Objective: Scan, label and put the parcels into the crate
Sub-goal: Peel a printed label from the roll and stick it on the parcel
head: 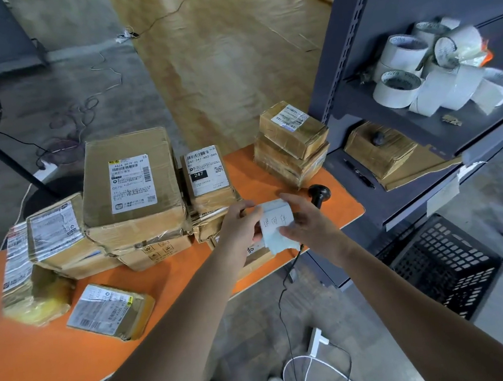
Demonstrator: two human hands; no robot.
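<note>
Both my hands hold a white paper label with handwritten characters, above the orange table's right front edge. My left hand pinches its left side and my right hand pinches its right side. Under my hands a cardboard parcel lies mostly hidden. Several taped cardboard parcels are stacked on the table: a large one, one marked 247, a stack at the far right and a flat one near the front. A black scanner stands just behind the label. The black crate sits on the floor to the right.
A dark metal shelf unit stands at the right, holding white tape rolls, a cardboard box and a pen. The scanner cable and a white cable lie on the floor by my feet.
</note>
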